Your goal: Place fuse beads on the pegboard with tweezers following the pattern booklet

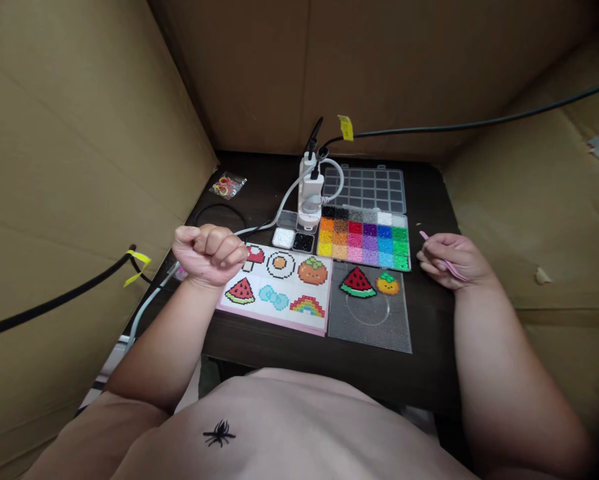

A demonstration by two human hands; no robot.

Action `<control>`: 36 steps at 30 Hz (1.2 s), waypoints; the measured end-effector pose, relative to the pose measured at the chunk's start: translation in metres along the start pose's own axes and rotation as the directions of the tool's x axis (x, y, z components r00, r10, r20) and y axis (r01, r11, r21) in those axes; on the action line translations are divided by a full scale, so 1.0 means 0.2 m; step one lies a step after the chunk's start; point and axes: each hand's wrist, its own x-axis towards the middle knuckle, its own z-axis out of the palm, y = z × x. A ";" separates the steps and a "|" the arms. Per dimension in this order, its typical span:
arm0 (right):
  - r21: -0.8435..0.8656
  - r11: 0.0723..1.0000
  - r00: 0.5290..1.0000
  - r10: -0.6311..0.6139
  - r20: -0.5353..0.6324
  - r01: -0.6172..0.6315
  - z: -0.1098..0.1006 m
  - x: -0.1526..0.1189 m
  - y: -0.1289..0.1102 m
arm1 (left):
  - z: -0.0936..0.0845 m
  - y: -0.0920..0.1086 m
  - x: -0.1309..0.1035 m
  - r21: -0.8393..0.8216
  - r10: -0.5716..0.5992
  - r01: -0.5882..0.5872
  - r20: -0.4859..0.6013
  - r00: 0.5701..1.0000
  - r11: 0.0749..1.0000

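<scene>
The left hand [209, 256] is a fist by the sheet [284, 283]. The right hand [450, 260] holds tweezers [424, 235] near the box [363, 262].

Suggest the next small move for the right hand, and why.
Probably bring the right hand leftward over the bead case: it grips a pink, tweezer-like tool off to the case's right, and the lid lies open, leaving the beads exposed. The pegboard carries its watermelon figure and orange figure in the upper part, seemingly leaving room below.
</scene>
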 end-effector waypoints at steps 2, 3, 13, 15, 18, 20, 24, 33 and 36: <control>-0.010 1.000 1.000 -0.011 0.002 0.011 0.00 0.00 0.00 | 0.00 0.00 0.00 0.032 0.014 -0.013 -0.033 0.999 0.999; -0.017 1.000 1.000 -0.015 0.006 0.015 0.00 0.00 0.00 | -0.01 0.00 0.00 0.038 0.018 -0.016 -0.037 0.999 0.999; 0.014 1.000 1.000 -0.010 -0.004 0.010 -0.01 0.00 0.01 | 0.00 0.00 -0.01 0.053 0.035 -0.033 -0.047 0.998 0.998; 0.014 1.000 1.000 -0.010 0.001 0.010 -0.01 0.00 0.01 | 0.00 0.00 -0.01 0.080 0.047 -0.041 -0.078 0.996 0.996; -0.002 1.000 1.000 -0.012 0.008 0.012 -0.01 0.00 0.00 | 0.01 0.00 -0.01 0.089 0.036 -0.027 -0.095 0.995 0.996; -0.012 1.000 1.000 -0.016 0.005 0.017 0.00 0.00 0.00 | 0.00 0.00 0.00 0.067 0.018 -0.014 -0.068 0.998 0.998; -0.017 1.000 1.000 -0.015 -0.003 0.015 0.00 0.00 0.00 | 0.00 0.00 0.00 0.008 0.005 -0.005 0.010 1.000 1.000; -0.011 1.000 1.000 -0.012 -0.001 0.012 0.01 0.00 -0.01 | 0.01 0.00 0.00 0.108 0.025 -0.005 -0.181 0.983 0.994; 0.004 1.000 1.000 -0.013 -0.005 0.013 0.01 0.00 -0.01 | -0.01 0.00 0.00 0.090 0.019 -0.008 -0.120 0.993 0.996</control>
